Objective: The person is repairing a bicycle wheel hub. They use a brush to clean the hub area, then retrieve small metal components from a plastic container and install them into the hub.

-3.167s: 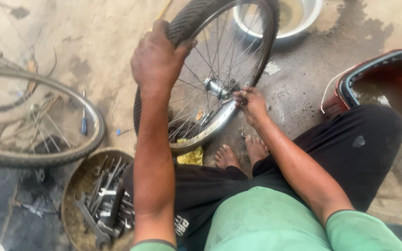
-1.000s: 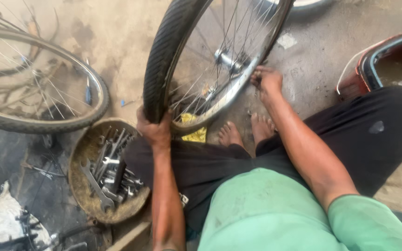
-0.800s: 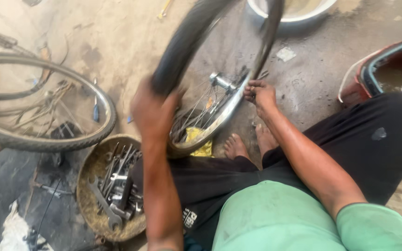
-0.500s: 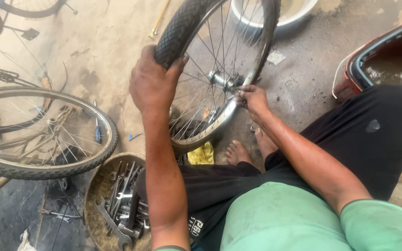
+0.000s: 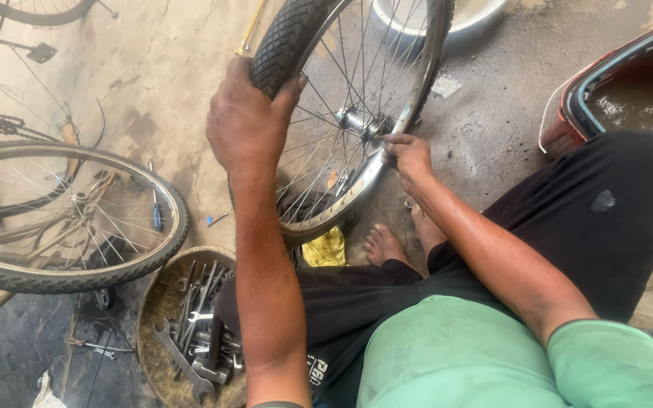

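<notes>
Wheel: bicycle wheel (image 5: 341,113) stands upright on the concrete floor (image 5: 168,68), just in front of the seated person's bare feet (image 5: 383,245). Black knobbly tyre (image 5: 285,41) on a metal rim; spokes and hub in plain sight.
Left hand: left hand (image 5: 247,121) clamped over the top of the tyre, fingers wrapped round the tread, thumb on the near side. Firm closed grip, steadying the wheel.
Right hand: right hand (image 5: 410,155) at the hub axle (image 5: 357,121), fingers pinched together by the axle end. Looks like it has hold of a nut or the axle tip, but the fingers hide the contact, so can't confirm which.
Wheel base: lower rim sits by a yellow rag (image 5: 325,249), between the feet and the tool tray.
Tools: round metal tray (image 5: 153,332) at lower left, full of spanners (image 5: 190,355), just beside the left forearm.
Second wheel: another bicycle wheel (image 5: 69,215) with tyre on the left, well apart from both hands. Blue-handled screwdriver (image 5: 157,215) lies on the floor near its rim.
Right side: red tub (image 5: 568,113) with murky water at upper right, near the person's black-trousered knee.
Top edge: pale basin (image 5: 485,15) behind the wheel, partly cut off.
</notes>
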